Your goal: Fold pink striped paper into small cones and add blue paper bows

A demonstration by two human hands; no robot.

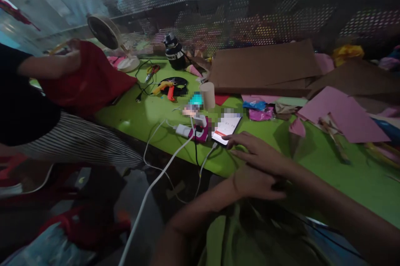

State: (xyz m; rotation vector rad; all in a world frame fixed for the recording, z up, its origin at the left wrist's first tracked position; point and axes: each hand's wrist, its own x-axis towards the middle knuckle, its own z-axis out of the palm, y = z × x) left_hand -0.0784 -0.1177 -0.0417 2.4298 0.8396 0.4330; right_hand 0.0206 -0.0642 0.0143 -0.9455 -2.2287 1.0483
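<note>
A phone [227, 128] with its screen lit lies on the green table, a white cable plugged into its near end. My right hand [254, 149] reaches over from the right, its index fingertip at the lower edge of the screen. Its fingers are apart and it grips nothing. Crossed beneath the right wrist is my left hand [258, 182], near the table's front edge. Its fingers point right, loosely apart, partly in shadow, with nothing seen in them. Left of the phone, a pink and white power strip [200, 133] carries white chargers [183, 130] and cables.
Another person in striped trousers [87, 139] handles red cloth [93, 83] at left. Behind the phone stand a pale cylinder [208, 95], glue guns [165, 88], a dark bottle [174, 53] and a fan [104, 32]. Cardboard [262, 66] and pink paper [343, 112] lie at right. Cables hang over the front edge.
</note>
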